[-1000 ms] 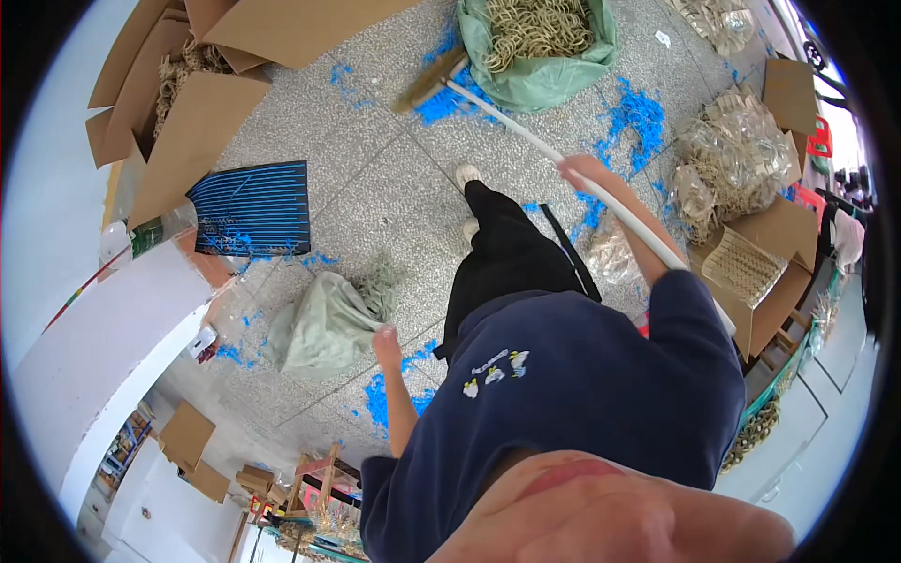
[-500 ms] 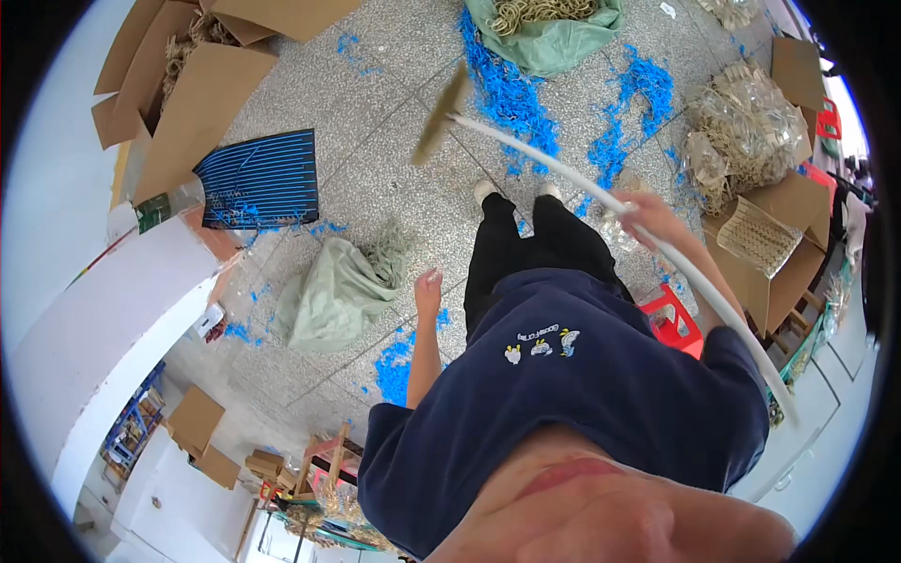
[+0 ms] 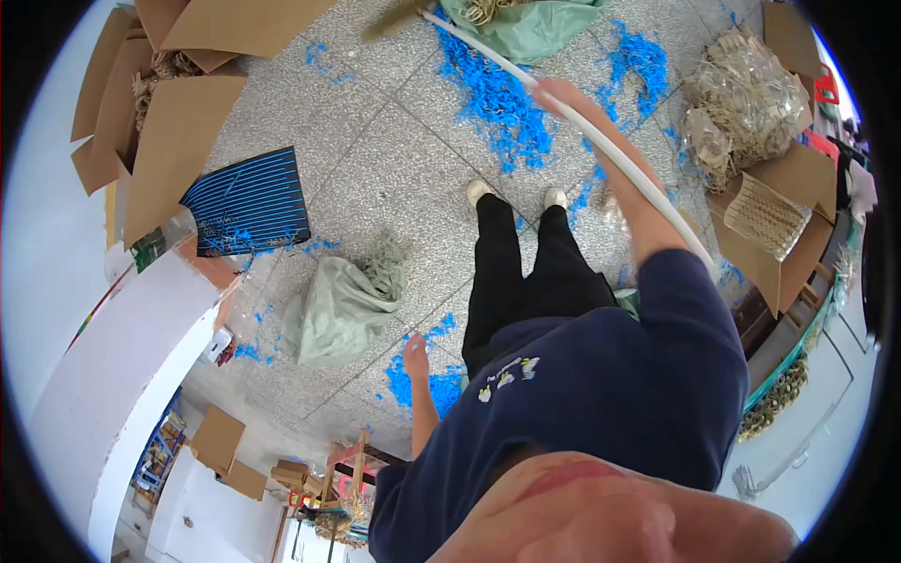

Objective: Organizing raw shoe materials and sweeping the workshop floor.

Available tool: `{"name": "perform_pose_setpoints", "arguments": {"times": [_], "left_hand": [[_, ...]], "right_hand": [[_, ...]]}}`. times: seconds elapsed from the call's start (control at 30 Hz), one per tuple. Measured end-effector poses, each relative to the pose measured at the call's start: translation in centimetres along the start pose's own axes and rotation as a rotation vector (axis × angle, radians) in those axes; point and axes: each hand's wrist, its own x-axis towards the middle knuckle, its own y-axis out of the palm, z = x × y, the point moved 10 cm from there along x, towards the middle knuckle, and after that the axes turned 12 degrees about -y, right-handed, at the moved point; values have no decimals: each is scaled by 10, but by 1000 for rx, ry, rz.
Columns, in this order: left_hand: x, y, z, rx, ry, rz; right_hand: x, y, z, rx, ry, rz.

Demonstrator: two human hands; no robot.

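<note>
My right hand (image 3: 560, 97) is closed around the white pole of a broom (image 3: 631, 167). The pole slants from beside my right arm up to a tan broom head (image 3: 402, 19) at the top edge. That head is on the far floor, left of a pile of blue paper shreds (image 3: 497, 103) and a green sack (image 3: 554, 28). My left hand (image 3: 416, 358) hangs low at my side, its fingers loosely bent and nothing seen in it. Near it lie more blue shreds (image 3: 399, 383) and a pale green sack (image 3: 336, 314).
Open cardboard boxes (image 3: 192, 131) stand at the far left, near a black panel with blue stripes (image 3: 251, 197). A white wall ledge (image 3: 131, 328) juts in at left. On the right are clear bags of tan material (image 3: 746, 98) and an open carton (image 3: 788, 249).
My right hand has pushed farther out and left, carrying the broom head away toward the top edge. My left hand has dropped slightly nearer my body. My torso has turned.
</note>
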Motion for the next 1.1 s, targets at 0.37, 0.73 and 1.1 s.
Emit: {"name": "perform_pose_setpoints", "arguments": {"times": [0.37,0.73,1.1], "left_hand": [[10,85,-196,-151,176,257],[32,98,-189,119,277,171],[-22,119,-127,88,239,90]], "right_hand": [[-380,-29,12,-21,469,-197],[-335,28,106,-55,181,-102],[129,112,58,285,-88,263]]}}
